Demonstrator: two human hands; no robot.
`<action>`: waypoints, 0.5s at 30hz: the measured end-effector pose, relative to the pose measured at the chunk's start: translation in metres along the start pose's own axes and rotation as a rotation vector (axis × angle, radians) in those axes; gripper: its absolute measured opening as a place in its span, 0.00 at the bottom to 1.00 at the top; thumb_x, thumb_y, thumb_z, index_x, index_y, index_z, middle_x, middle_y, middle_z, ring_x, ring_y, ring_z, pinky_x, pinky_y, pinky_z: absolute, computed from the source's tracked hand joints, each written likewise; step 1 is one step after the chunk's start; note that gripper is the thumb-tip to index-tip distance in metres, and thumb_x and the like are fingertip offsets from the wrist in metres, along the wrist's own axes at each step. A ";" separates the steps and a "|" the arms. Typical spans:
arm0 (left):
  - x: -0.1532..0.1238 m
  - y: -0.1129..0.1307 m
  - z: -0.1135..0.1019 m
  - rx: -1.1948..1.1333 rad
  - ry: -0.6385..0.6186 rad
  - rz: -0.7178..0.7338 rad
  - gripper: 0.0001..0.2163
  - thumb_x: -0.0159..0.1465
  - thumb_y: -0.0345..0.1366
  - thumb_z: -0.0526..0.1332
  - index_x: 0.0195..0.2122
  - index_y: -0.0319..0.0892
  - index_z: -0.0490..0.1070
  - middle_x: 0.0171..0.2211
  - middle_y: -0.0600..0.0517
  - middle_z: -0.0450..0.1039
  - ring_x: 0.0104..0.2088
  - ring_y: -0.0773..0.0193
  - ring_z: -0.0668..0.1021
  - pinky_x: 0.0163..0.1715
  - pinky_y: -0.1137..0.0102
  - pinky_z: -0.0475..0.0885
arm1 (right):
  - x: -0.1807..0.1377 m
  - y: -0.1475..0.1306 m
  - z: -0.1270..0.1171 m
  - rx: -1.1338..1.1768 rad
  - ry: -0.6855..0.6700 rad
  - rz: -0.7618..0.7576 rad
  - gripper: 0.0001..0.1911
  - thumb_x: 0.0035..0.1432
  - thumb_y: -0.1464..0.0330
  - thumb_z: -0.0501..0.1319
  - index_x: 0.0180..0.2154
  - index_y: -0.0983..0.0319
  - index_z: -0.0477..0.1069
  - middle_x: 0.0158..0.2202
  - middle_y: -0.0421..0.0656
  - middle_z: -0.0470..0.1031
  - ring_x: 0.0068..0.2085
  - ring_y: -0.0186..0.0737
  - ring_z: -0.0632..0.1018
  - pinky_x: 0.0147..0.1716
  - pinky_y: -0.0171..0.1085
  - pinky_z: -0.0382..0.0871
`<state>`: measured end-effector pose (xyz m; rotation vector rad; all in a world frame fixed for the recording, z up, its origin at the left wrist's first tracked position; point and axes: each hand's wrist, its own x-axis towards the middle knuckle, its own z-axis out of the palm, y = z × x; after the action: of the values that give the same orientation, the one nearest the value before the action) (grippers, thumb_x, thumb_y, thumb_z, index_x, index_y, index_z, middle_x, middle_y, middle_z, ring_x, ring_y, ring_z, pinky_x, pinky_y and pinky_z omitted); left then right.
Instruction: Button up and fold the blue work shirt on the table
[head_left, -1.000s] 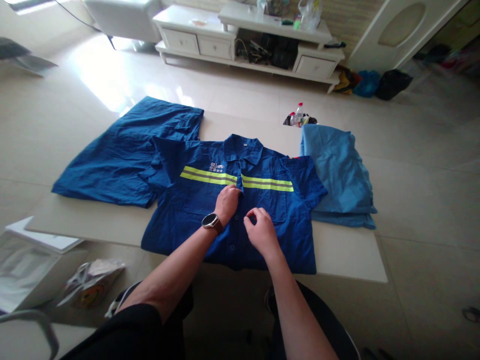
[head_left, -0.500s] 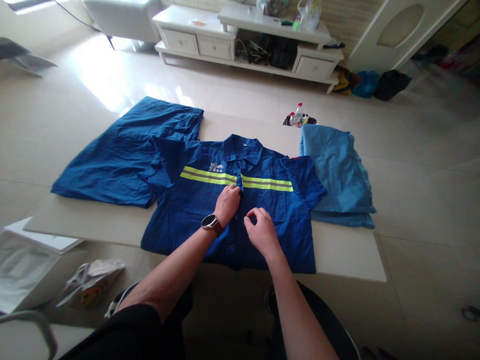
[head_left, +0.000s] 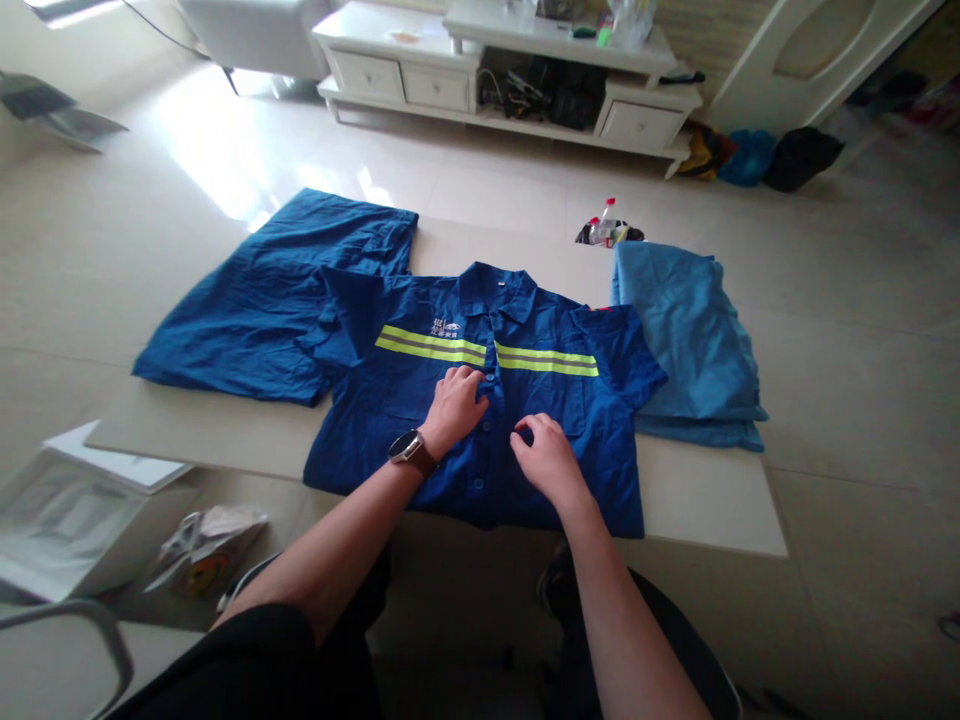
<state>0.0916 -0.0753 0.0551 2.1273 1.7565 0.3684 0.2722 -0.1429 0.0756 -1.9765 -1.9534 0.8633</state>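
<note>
We see the blue work shirt (head_left: 375,430) lying face up and spread flat at the near edge of the table (head_left: 697,500). Its collar (head_left: 495,290) points to the far edge and its hem just overhangs the near one.

The left hand (head_left: 459,405), with a watch (head_left: 409,448) at the wrist, rests on the chest just below the yellow reflective stripe (head_left: 431,345). Its fingers are loosely spread and lie flat on the cloth beside the front opening, gripping nothing that we can make out. The right hand (head_left: 547,462) sits a little nearer us on the other side of the opening. Its fingers are curled, and thumb and forefinger are closed in a small pinch on the shirt front, though the knuckles hide exactly what they hold.

Compared with a second ago, the left hand has uncurled from a bunched grip into this flatter press. The right hand has dropped from a raised pinch to one down against the fabric. The shirt itself has not shifted on the table. We judge that the work at the button line has moved from lifting the cloth to holding it down.

A darker blue garment (head_left: 277,300) lies spread over the far left corner, partly under the shirt's sleeve. A folded light blue cloth (head_left: 682,330) lies at the right edge, with a small bottle (head_left: 604,225) just beyond it.
</note>
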 end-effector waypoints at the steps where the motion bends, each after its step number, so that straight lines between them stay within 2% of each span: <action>1: -0.004 0.000 -0.003 0.010 -0.023 -0.019 0.11 0.65 0.34 0.61 0.47 0.43 0.77 0.49 0.44 0.76 0.53 0.50 0.74 0.52 0.59 0.71 | -0.001 0.000 0.001 -0.018 -0.019 0.008 0.08 0.65 0.66 0.59 0.42 0.60 0.76 0.48 0.49 0.77 0.54 0.49 0.74 0.56 0.43 0.66; 4: -0.014 0.001 -0.010 -0.020 -0.138 -0.094 0.08 0.65 0.35 0.60 0.42 0.43 0.77 0.45 0.45 0.78 0.48 0.53 0.78 0.48 0.63 0.72 | -0.001 0.000 0.006 -0.022 -0.076 0.042 0.12 0.64 0.65 0.60 0.46 0.61 0.76 0.50 0.50 0.78 0.53 0.49 0.76 0.54 0.43 0.66; 9: -0.031 0.002 -0.010 -0.109 -0.352 -0.221 0.11 0.63 0.39 0.64 0.45 0.42 0.75 0.42 0.45 0.81 0.43 0.53 0.82 0.40 0.67 0.71 | 0.001 -0.004 0.021 0.149 -0.211 0.118 0.23 0.61 0.65 0.63 0.57 0.60 0.67 0.42 0.45 0.79 0.40 0.43 0.79 0.40 0.38 0.68; 11: -0.035 0.003 -0.009 -0.139 -0.396 -0.240 0.12 0.63 0.40 0.64 0.46 0.42 0.74 0.42 0.44 0.82 0.43 0.52 0.82 0.39 0.67 0.71 | 0.002 -0.004 0.027 0.191 -0.241 0.125 0.26 0.59 0.66 0.64 0.58 0.59 0.64 0.37 0.42 0.77 0.37 0.42 0.78 0.36 0.36 0.66; 15: -0.038 0.004 -0.010 -0.182 -0.414 -0.273 0.14 0.64 0.42 0.63 0.47 0.41 0.74 0.42 0.43 0.82 0.44 0.52 0.83 0.38 0.68 0.70 | 0.005 -0.005 0.033 0.257 -0.214 0.093 0.30 0.53 0.73 0.63 0.57 0.58 0.60 0.33 0.36 0.73 0.34 0.39 0.76 0.34 0.34 0.63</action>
<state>0.0830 -0.1120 0.0669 1.6638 1.6631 0.0091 0.2497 -0.1458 0.0505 -1.9023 -1.7581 1.3259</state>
